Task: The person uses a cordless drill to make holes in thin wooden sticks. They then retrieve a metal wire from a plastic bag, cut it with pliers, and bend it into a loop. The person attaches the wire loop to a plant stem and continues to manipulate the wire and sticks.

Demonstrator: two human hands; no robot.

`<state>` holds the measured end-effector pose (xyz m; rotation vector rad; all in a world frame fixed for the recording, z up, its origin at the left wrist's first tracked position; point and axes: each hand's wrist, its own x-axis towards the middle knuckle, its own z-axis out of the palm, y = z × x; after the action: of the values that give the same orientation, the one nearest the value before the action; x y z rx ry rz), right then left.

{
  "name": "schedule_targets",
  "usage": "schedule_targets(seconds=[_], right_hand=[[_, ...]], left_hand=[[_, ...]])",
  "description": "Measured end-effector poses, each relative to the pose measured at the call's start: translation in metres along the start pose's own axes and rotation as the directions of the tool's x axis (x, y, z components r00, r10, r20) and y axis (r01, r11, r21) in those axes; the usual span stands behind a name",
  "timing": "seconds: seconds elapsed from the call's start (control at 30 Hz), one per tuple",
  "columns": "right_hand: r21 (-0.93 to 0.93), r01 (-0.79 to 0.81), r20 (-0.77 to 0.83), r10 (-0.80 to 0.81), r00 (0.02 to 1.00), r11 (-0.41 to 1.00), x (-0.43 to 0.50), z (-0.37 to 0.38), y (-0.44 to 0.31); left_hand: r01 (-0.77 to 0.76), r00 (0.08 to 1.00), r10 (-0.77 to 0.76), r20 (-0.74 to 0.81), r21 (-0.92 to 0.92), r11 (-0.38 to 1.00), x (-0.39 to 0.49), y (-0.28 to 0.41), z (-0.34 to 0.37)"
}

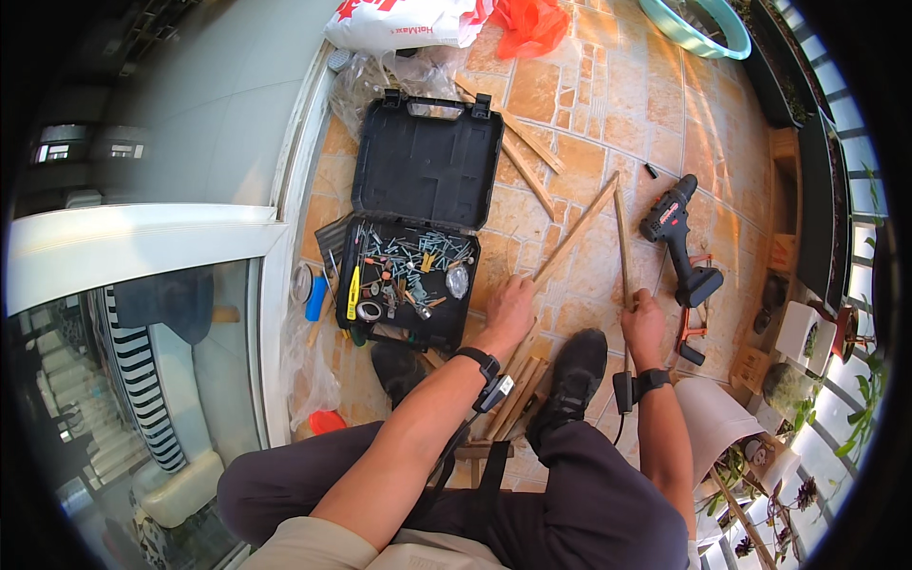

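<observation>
My left hand (510, 308) is closed around a thin wooden strip (576, 231) that slants up and to the right. My right hand (643, 320) grips a second wooden strip (623, 235), nearly upright in the picture. The far ends of both strips meet or nearly meet in a narrow point; whether they are joined I cannot tell. Several shorter wooden pieces (524, 392) lie between my shoes. A black cordless drill (673, 239) rests on the tiles to the right of my right hand, beside an orange-framed tool (688, 331), perhaps a hacksaw.
An open black plastic case (427, 164) holds screws, bits and a yellow utility knife (353, 292). More wooden strips (527, 171) lie beyond it. Planters (819, 206) line the right side, a sliding door frame (274, 285) the left. Plastic bags (410, 25) and a turquoise basin (702, 43) stand ahead.
</observation>
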<state>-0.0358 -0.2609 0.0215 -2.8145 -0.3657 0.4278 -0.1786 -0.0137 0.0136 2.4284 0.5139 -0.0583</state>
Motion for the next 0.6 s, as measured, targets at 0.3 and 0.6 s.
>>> schedule_targets(seconds=[0.3, 0.6], right_hand=[[0.002, 0.009, -0.019, -0.009, 1.000, 1.000, -0.0002, 0.0006, 0.0032], [0.010, 0.027, -0.031, -0.026, 0.999, 1.000, -0.0005, -0.0002, 0.0033]], left_hand=[[-0.004, 1.000, 0.004, 0.011, 0.006, 1.000, -0.0004, -0.0006, -0.0011], [0.009, 1.000, -0.010, 0.017, 0.008, 1.000, -0.0004, -0.0029, 0.0016]])
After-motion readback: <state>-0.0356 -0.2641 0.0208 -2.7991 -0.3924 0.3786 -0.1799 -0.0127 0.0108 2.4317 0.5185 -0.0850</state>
